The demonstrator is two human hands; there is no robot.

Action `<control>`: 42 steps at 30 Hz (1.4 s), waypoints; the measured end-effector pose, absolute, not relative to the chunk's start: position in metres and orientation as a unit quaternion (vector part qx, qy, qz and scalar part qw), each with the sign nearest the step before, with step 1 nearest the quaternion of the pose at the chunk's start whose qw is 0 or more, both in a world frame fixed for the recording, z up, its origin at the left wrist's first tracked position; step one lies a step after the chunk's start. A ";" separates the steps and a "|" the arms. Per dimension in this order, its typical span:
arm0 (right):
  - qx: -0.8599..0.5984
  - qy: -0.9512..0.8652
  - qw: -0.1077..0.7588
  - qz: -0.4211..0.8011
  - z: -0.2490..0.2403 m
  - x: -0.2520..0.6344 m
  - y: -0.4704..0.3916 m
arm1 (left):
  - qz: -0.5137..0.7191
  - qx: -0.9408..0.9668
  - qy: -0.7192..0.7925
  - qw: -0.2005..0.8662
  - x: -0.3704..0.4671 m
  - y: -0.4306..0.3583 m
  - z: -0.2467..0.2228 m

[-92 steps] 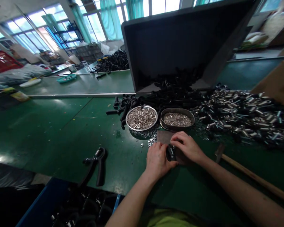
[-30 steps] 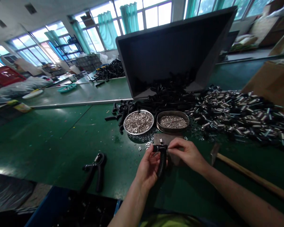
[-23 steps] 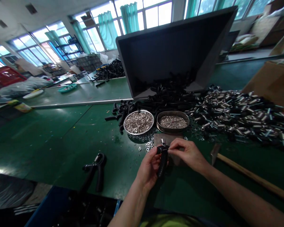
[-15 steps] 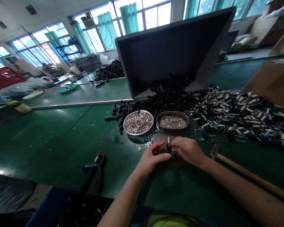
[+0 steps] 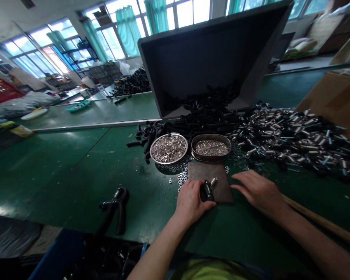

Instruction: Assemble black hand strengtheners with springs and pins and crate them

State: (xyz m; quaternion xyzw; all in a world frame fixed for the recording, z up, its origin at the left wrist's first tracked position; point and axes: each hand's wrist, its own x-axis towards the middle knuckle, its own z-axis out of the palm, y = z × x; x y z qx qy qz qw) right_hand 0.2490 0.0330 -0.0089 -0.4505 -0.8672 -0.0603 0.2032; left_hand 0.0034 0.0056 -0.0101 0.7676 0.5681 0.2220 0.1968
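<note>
In the head view, the left hand (image 5: 192, 199) is gripping a black hand-exerciser handle (image 5: 208, 191) over a flat metal plate (image 5: 225, 193) on the green worktop (image 5: 84, 175), the plate probably giving firm backing. A coil spring (image 5: 213, 181) is protruding beside the handle, and the grip is leaving it uncovered. The right hand (image 5: 258, 190) is hovering past the plate's right edge, thumb and fingers parted, nothing visible between them. A pin-filled round dish (image 5: 169, 163) and an oval tin (image 5: 212, 158) are sitting just beyond, seemingly for short reaches; loose nuts (image 5: 181, 179) are lying left.
</note>
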 end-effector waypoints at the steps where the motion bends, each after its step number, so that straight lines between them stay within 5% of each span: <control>1: -0.490 -0.847 0.197 -0.060 -0.011 0.268 0.026 | 0.217 0.761 0.577 0.201 0.004 0.006 -0.009; 7: -0.687 -0.711 0.144 0.027 -0.046 0.369 -0.020 | 0.200 0.748 0.597 0.209 0.006 0.009 -0.003; 12: -0.734 -0.639 0.183 0.140 -0.027 0.342 -0.026 | 0.194 0.748 0.598 0.213 0.006 0.009 -0.002; 15: -0.681 -0.647 0.262 0.220 0.008 0.293 -0.024 | 0.193 0.746 0.601 0.210 0.006 0.009 -0.002; 19: -0.567 -0.715 0.385 0.138 0.033 0.241 -0.021 | 0.199 0.747 0.601 0.205 0.006 0.009 -0.004; 25: -0.500 -0.840 0.204 0.050 0.022 0.221 -0.005 | 0.203 0.747 0.601 0.199 0.007 0.010 -0.005; 31: -0.490 -0.800 0.346 0.005 0.031 0.219 -0.010 | 0.208 0.749 0.599 0.192 0.007 0.009 -0.005; 36: -0.504 -0.847 0.167 0.009 -0.006 0.232 -0.006 | 0.204 0.751 0.597 0.194 0.007 0.010 -0.004; 42: -0.587 -0.790 0.095 -0.149 -0.025 0.286 -0.020 | 0.203 0.733 0.617 0.202 0.008 0.010 -0.005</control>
